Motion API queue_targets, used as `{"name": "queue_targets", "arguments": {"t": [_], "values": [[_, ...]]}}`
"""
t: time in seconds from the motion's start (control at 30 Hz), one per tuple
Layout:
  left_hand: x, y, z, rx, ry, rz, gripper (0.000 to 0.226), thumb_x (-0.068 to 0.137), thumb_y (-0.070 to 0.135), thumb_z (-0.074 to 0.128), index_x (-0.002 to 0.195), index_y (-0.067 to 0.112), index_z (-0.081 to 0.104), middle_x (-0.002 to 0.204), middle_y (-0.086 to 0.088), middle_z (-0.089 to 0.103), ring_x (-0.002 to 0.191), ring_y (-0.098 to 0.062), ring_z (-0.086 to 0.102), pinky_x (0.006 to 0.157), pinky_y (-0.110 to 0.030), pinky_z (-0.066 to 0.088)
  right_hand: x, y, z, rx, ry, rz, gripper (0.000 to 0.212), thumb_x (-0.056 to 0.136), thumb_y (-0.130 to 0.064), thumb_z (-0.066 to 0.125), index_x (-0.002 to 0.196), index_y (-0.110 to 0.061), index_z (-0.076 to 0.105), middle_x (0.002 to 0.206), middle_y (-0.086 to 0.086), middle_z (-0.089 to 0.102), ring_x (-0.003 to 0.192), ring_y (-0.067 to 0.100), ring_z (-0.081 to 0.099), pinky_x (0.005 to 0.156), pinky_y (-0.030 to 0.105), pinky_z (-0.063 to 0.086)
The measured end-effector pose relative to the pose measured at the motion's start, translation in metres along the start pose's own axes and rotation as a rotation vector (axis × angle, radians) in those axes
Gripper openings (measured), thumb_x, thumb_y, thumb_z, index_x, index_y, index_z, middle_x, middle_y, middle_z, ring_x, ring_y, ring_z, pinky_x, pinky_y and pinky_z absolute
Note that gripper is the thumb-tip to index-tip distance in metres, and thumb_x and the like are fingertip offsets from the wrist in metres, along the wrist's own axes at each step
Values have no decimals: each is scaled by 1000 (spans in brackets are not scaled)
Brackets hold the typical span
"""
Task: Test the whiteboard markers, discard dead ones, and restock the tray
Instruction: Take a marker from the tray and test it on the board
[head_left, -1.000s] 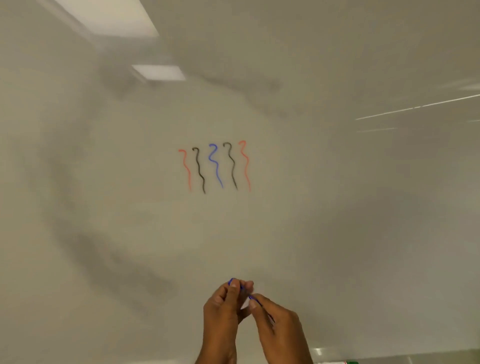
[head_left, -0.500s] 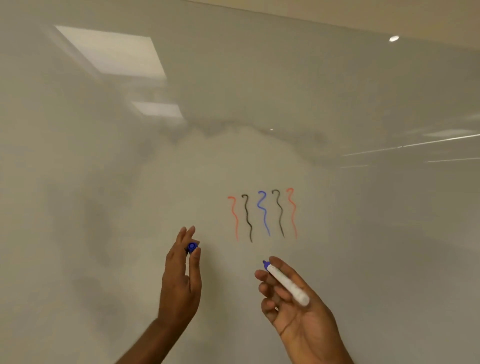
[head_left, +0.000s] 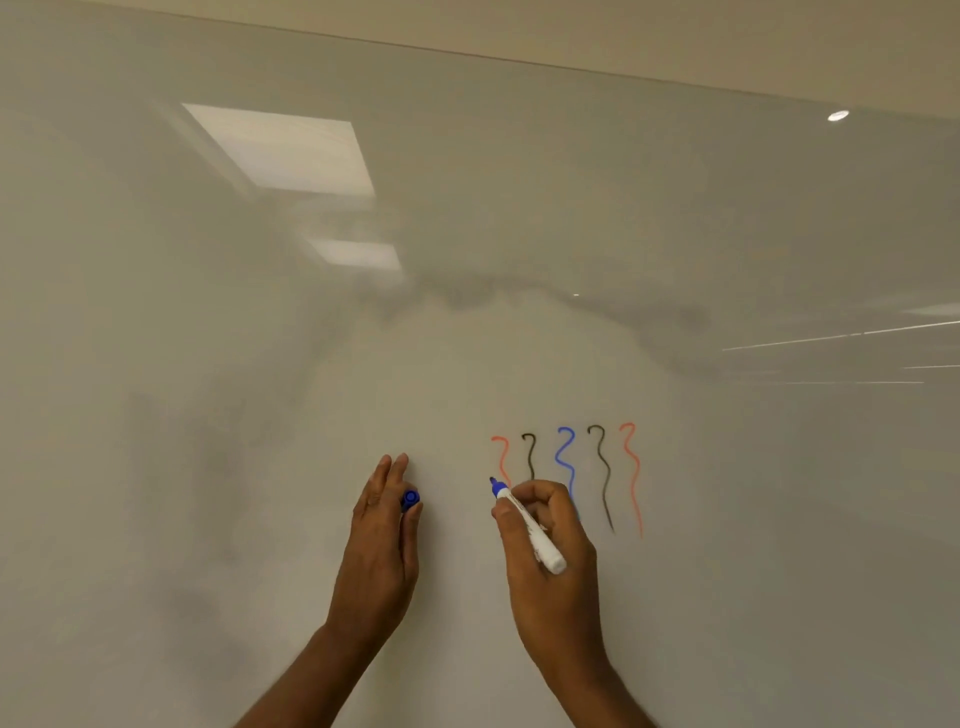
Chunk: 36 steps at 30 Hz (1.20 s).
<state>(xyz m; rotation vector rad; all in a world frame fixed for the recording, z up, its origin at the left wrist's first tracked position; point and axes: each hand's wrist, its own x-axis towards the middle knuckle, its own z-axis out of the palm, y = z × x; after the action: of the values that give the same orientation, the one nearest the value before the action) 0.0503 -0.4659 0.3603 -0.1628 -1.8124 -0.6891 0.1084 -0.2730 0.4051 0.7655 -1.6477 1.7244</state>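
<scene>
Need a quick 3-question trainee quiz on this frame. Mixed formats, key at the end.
1. True or false: the blue marker in the right hand is uncapped.
2. What does the left hand pinch? A) a red marker B) a blue cap C) an eraser
3. How many test squiggles are drawn on the whiteboard?

Key: 1. True, its blue tip is bare. 2. B. 3. Five: red, black, blue, black, red.
</scene>
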Motion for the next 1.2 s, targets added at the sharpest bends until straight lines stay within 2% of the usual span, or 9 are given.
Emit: {"name": "queue_targets", "arguments": {"t": [0.07,0.13,0.3,0.4,0.7,0.93,1.03,1.1,1.2], "values": [[2,-7,6,19,2,23,55,105,55,24,156,37,15,162,26,9,150,12,5,120,-10,6,9,11,5,-69,-8,-61,8,96,-33,63,102,-29,62,84,-5,65,70,16,59,59,26,52],[3,-12,11,40,17,46,62,105,57,20,158,25,22,164,12,17,151,10,4,120,-10,3,18,22,10,-118,-19,-114,14,96,-37,62,109,-32,63,90,-6,65,78,18,61,65,29,55],[4,-22,16,117,55,156,63,109,47,23,155,4,33,161,-8,30,154,1,7,123,-16,6,34,38,20,-208,-60,-218,28,96,-49,55,119,-33,61,96,-14,62,92,14,61,75,23,55],[5,-23,18,128,74,183,62,110,45,24,154,2,33,160,-10,32,154,-2,10,124,-19,7,43,44,26,-236,-82,-255,36,94,-57,49,122,-36,58,100,-18,60,97,10,61,77,21,54],[7,-30,20,159,75,245,58,110,40,27,152,0,37,159,-12,37,154,-15,21,126,-26,13,42,67,22,-223,-30,-244,34,95,-52,51,122,-35,60,106,-18,60,102,8,62,84,20,54],[6,-19,12,170,72,284,54,107,29,36,149,-4,39,158,-13,36,155,-9,16,126,-26,14,10,90,12,-278,-53,-147,30,91,-59,47,117,-46,54,98,-19,57,90,9,63,76,26,58],[4,-10,5,158,33,244,53,105,26,39,152,1,37,159,-7,33,154,-2,12,125,-21,12,-3,91,3,-341,-91,-85,26,91,-60,46,111,-46,54,93,-15,59,86,9,62,74,27,56],[0,1,-2,84,24,136,49,109,30,37,154,10,37,159,3,31,151,6,12,123,-17,13,-11,85,-3,-321,-102,-12,12,93,-53,54,102,-45,58,88,-12,62,83,10,63,72,27,57],[-12,27,-13,-136,68,-131,47,103,38,45,147,25,48,149,13,48,139,4,40,116,-25,36,-24,63,-8,-198,-90,24,4,93,-38,65,97,-38,63,81,-6,68,74,14,65,64,23,55]]}}
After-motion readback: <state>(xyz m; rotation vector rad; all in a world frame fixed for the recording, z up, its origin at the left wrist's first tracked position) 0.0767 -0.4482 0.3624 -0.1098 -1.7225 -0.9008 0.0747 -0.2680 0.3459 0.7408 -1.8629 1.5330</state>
